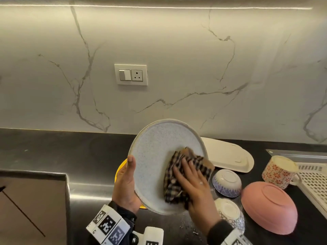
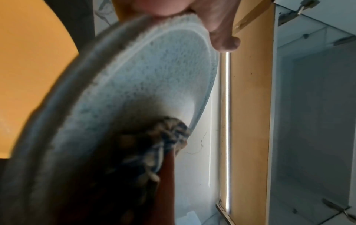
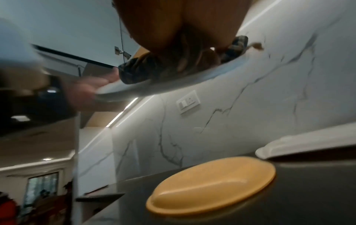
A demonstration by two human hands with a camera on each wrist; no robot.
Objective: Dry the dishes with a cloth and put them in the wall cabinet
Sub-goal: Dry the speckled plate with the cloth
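Note:
A pale speckled round plate [image 1: 155,149] [image 2: 158,79] [image 3: 154,87] is held tilted above the dark counter. My left hand [image 1: 126,181] grips its left rim, thumb on the face and palm behind. My right hand [image 1: 192,183] presses a dark checked cloth [image 1: 178,184] [image 2: 154,146] [image 3: 138,71] flat against the plate's lower right face, fingers spread over it. The wall cabinet's underside [image 2: 250,106] shows in the left wrist view.
A yellow plate [image 3: 212,184] [image 1: 120,171] lies upside down on the counter under the held plate. A white oblong dish [image 1: 228,156], two patterned bowls [image 1: 227,183], a pink bowl [image 1: 269,207] and a flowered mug [image 1: 279,171] stand upside down to the right, beside a white rack [image 1: 313,181].

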